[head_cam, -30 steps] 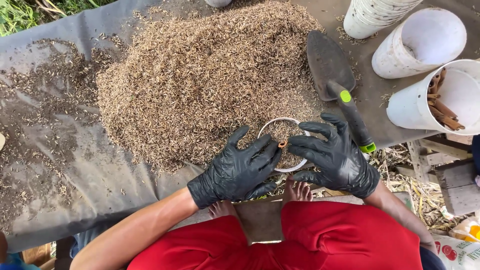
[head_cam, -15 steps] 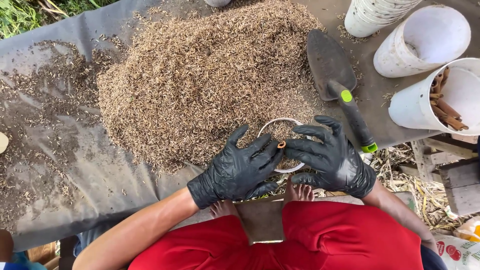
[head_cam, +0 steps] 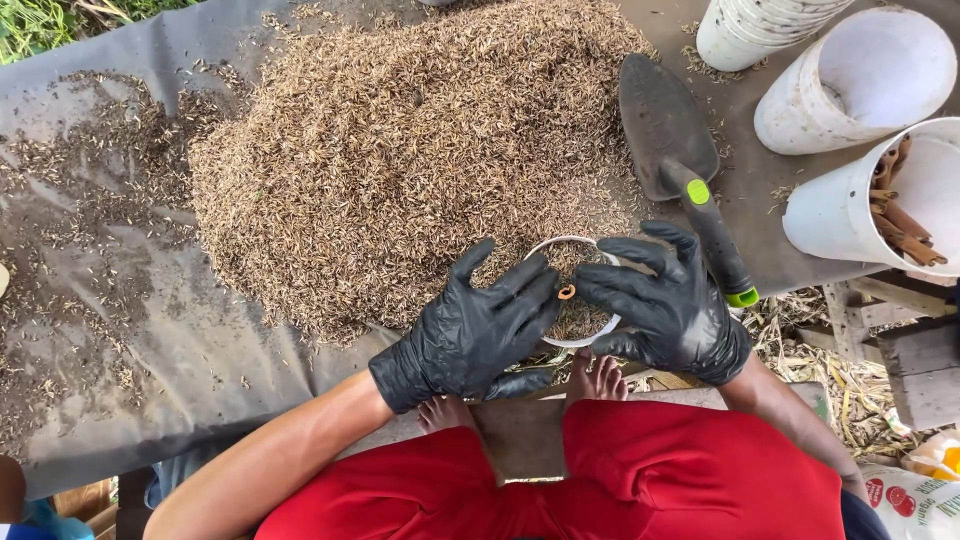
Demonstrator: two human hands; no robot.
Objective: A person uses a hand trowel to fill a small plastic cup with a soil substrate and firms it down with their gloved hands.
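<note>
Both my hands wear black gloves and cup a small white round pot (head_cam: 560, 248) filled with brown husks at the near edge of a big husk pile (head_cam: 420, 150). My left hand (head_cam: 470, 330) wraps the pot's left side, fingers spread over its top. My right hand (head_cam: 665, 300) holds the right side, fingers pointing left across the rim. A small brown stick piece (head_cam: 567, 292) pokes up from the filling between my fingertips.
A grey garden trowel (head_cam: 670, 140) with a black and green handle lies right of the pile on a dark sheet (head_cam: 150, 330). White plastic cups (head_cam: 860, 80) lie at the right; one (head_cam: 850, 210) holds brown sticks. My bare feet (head_cam: 595, 380) show below.
My fingers have shifted slightly over the pot's top; hands and pot stay in about the same place.
</note>
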